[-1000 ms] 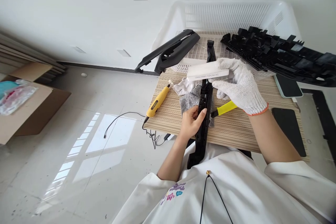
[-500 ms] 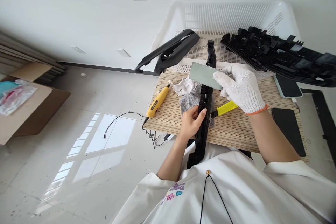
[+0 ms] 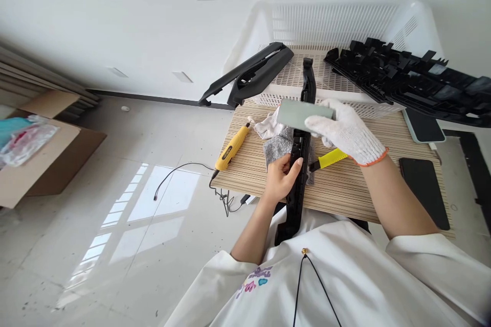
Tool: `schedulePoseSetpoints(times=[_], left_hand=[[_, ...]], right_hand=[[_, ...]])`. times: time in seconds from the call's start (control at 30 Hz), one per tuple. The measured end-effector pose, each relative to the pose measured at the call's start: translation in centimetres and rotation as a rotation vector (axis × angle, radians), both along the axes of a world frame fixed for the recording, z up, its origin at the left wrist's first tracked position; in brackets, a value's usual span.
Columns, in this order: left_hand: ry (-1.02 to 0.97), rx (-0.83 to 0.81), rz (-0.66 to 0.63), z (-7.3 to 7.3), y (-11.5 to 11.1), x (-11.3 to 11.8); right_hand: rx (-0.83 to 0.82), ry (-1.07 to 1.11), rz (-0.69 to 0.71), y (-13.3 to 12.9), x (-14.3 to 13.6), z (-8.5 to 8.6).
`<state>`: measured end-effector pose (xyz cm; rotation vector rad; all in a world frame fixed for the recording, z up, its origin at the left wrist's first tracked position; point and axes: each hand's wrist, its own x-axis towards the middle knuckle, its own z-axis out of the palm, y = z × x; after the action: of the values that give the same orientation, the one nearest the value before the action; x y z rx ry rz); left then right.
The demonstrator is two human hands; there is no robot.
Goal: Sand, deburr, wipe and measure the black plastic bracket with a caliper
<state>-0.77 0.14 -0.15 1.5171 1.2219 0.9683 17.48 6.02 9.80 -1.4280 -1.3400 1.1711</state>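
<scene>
- The bare left hand [image 3: 283, 179] holds the long black plastic strip [image 3: 295, 202], thumb on top and fingers curled round its left side.
- The white-gloved right hand [image 3: 347, 130] pinches a grey-green rectangular block [image 3: 293, 114], which crosses over the strip's upper half; whether they touch, I cannot tell.
- The strip looks light and fairly stiff, its moulded ribs probably giving good purchase; the thicker middle, where the left hand sits, seems the sound place to hold.
- The block looks rigid and smooth-faced, perhaps slippery, so best taken by its end.
- Grey cloth [image 3: 276, 148] lies beneath the strip, showing on both sides.
- Just right of the strip lies a yellow utility knife [image 3: 332, 158]; farther right, beyond a stretch of striped tabletop [image 3: 360, 194], a black phone [image 3: 424, 191].
- Left of the strip, a yellow rotary tool [image 3: 232, 148] lies near the table's left edge.
- The strip's near end overhangs the table's front edge; its far end overlaps the white basket [image 3: 330, 1] in view.
</scene>
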Motion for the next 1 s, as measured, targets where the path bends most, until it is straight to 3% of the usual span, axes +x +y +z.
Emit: schedulePoseSetpoints(times=[0.33,0.47,0.6,0.7,0.8,0.93,1.0], left_hand=[[-0.019,-0.024,0.001,0.0,-0.1,0.0],[-0.033,-0.035,0.010,-0.1,0.0,0.0],[-0.045,-0.035,0.001,0.0,0.0,0.3],[-0.042,-0.034,-0.016,0.2,0.0,0.4],[-0.051,-0.039,-0.028,0.5,0.0,0.4],[-0.057,-0.051,-0.040,0.6,0.0,0.3],[-0.057,-0.048,-0.045,0.6,0.1,0.2]], right_hand=[[-0.084,0.165,-0.012,0.2,0.6,-0.3],[-0.158,0.202,0.137,0.3,0.9,-0.7],[-0.109,0.249,0.089,0.4,0.5,-0.6],[-0.161,0.202,0.189,0.4,-0.1,-0.5],[-0.090,0.199,0.104,0.7,-0.4,-0.5],[-0.151,0.180,0.173,1.0,-0.4,-0.3],[-0.124,0.209,0.115,1.1,-0.3,-0.1]])
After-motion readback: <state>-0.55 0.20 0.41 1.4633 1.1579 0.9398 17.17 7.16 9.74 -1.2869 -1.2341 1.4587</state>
